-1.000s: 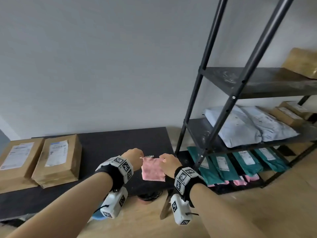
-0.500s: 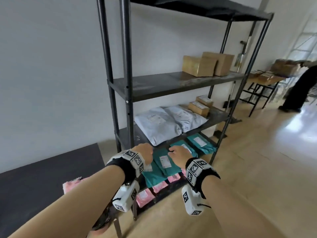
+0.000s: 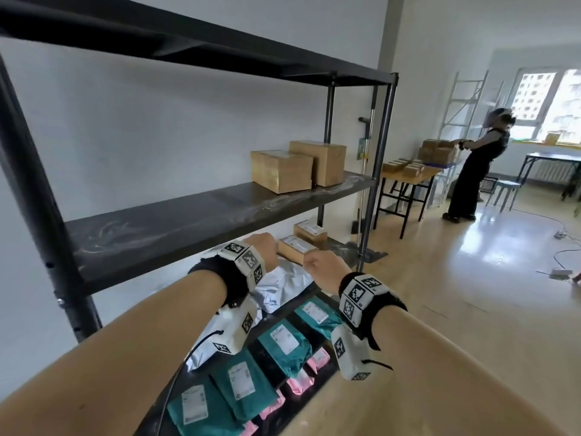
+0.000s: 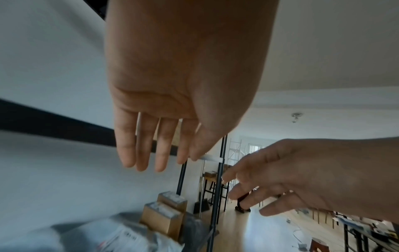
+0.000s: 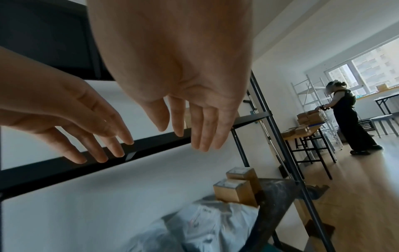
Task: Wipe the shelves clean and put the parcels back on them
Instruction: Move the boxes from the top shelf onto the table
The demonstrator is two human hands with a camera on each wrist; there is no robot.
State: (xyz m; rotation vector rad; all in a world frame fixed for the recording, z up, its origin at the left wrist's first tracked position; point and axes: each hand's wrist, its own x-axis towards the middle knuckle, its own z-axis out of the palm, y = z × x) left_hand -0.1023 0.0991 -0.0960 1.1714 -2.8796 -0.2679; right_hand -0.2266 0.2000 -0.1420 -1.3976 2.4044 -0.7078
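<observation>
From the head view, I am looking at a black rack (image 3: 201, 221) whose middle shelf is showing pale swirled smears across its dark top. Two brown boxes (image 3: 298, 166) are sitting at its far end. On the shelf below, grey bags (image 3: 283, 283) and two small boxes (image 3: 301, 243) are lying, and teal bags (image 3: 283, 344) with white labels are filling the bottom level beside pink packets (image 3: 301, 380). My left hand (image 3: 262, 251) and right hand (image 3: 322, 267) are hovering side by side in front of the middle shelf's edge; here I cannot tell how the fingers lie. Another person (image 3: 474, 171) is standing at a far table.

From the left wrist, my left hand (image 4: 170, 102) is hanging with straight fingers and holding nothing, the grey bags (image 4: 121, 237) blurring below.

From the right wrist, my right hand (image 5: 179, 81) is spreading loosely, empty, with the shelf edge (image 5: 86, 163) behind the fingertips.
</observation>
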